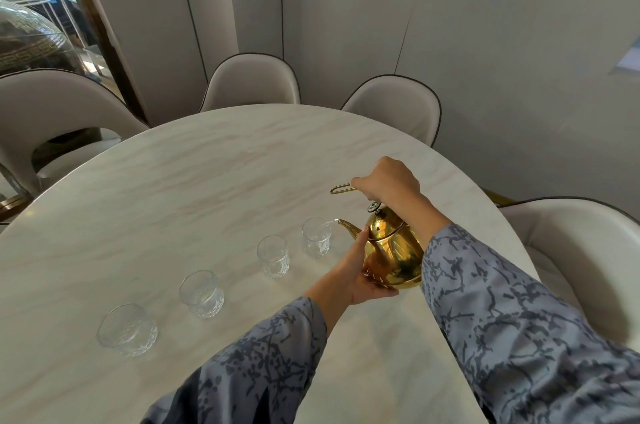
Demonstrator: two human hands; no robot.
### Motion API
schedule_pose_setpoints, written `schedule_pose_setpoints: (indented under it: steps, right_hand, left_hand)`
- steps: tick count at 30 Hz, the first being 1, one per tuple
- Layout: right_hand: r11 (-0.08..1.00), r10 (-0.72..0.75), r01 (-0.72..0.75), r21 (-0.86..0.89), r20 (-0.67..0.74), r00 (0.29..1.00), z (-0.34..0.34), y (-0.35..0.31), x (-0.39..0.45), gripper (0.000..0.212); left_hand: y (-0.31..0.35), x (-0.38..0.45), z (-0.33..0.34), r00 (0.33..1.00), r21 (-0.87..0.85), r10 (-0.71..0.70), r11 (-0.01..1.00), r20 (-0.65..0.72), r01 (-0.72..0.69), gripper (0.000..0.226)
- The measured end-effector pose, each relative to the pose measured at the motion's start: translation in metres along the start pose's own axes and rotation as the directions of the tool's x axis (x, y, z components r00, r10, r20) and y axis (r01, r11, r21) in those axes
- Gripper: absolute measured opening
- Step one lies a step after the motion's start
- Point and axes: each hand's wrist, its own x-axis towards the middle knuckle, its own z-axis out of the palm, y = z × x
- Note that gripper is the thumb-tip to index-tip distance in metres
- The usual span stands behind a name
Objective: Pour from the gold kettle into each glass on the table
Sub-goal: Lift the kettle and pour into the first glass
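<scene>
The gold kettle (394, 250) is tilted left above the marble table (173, 181), its spout over the rightmost glass (316, 237); a thin clear stream falls from the spout into that glass. My right hand (388, 181) grips the kettle's wire handle from above. My left hand (360, 271) cups the kettle's underside and lower left side. Several clear cut glasses stand in a diagonal row: a second glass (273, 255), a third glass (201, 293) and the nearest, leftmost glass (127, 329).
Beige padded chairs ring the table: one at the left (52, 105), one at the far middle (251, 82), another at the far right (398, 105), and one at the right edge (588, 250). A glass dome (31, 39) stands beyond the left chair.
</scene>
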Motion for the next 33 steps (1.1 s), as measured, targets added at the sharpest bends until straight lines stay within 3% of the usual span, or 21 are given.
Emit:
schedule_pose_setpoints:
  steps: [17,30,33]
  right_hand:
    - [1.0,0.011,-0.011,-0.004,0.022,1.0,0.01,0.001,0.003,0.027]
    - [0.983,0.091,-0.09,0.158,-0.001,0.996,0.039,0.026,-0.003,0.042]
    - [0.976,0.087,-0.087,0.199,0.007,0.996,0.043,0.032,-0.006,0.046]
  left_hand:
    - [0.005,0.007,-0.008,0.999,0.011,-0.028,1.0,-0.034,0.028,0.102]
    - [0.002,0.02,-0.032,0.99,0.167,0.104,0.982,-0.096,-0.087,0.071]
    - [0.001,0.022,-0.036,0.983,0.187,0.142,0.975,-0.115,-0.119,0.072]
